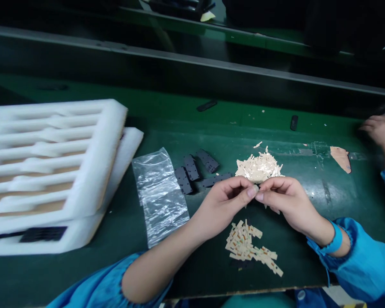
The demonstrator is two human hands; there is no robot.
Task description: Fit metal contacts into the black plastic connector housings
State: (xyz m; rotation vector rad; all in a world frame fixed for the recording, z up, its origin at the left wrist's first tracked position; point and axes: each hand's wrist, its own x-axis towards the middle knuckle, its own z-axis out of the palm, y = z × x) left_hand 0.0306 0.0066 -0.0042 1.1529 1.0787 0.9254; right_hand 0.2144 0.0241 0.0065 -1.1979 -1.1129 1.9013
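Observation:
Thumb and fingertips pinched together, my left hand [226,201] meets my right hand [285,201] over the green table. Whatever sits between the fingertips is too small to name. Just beyond them lies a heap of pale cream scraps [258,167]. Nearer to me, below the hands, flat cream strips with small brown patches [244,241] form a loose pile. Several black flat pieces [191,167] lie to the left of my left hand, beside a clear plastic bag [160,196].
White foam trays [112,167] with slots are stacked on the left. Two black pieces, one on the left [207,105] and one on the right [294,122], lie farther back. A brown scrap [340,159] is at right, near another person's hand [383,132]. A dark ledge [179,72] runs behind.

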